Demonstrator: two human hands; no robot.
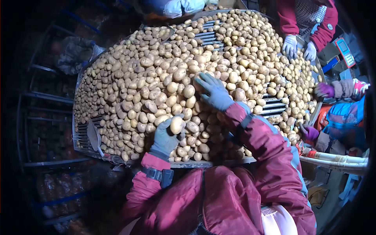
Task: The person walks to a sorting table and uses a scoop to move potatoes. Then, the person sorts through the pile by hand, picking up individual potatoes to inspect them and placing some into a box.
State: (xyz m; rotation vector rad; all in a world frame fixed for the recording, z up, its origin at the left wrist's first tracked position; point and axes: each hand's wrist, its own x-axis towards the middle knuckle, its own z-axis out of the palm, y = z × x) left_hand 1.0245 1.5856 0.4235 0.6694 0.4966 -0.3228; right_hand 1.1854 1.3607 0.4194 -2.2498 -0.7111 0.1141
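The work area is a dimly lit room with a counter, its raised rim enclosing a broad potato heap. All positions below refer to the potato heap.

Left hand: gloved, located over the near edge of the heap. The fingers are curled around a single potato, which is held just above the others.

Right hand: gloved, placed palm down on the middle of the heap. The fingers are extended and reach toward the far side. The palm side is hidden; whether it has hold of a potato cannot be told.

A dark wrist device is strapped to the left sleeve, just outside the near edge of the heap. Metal slats show through gaps at the right, far and left parts of the heap. A flat pale plate stands tilted at the left end.

Around the heap: a co-worker's white-gloved hands rest at the far right corner; purple-gloved hands are at the right edge. Another person is at the far side. Metal racks stand beyond the left end.
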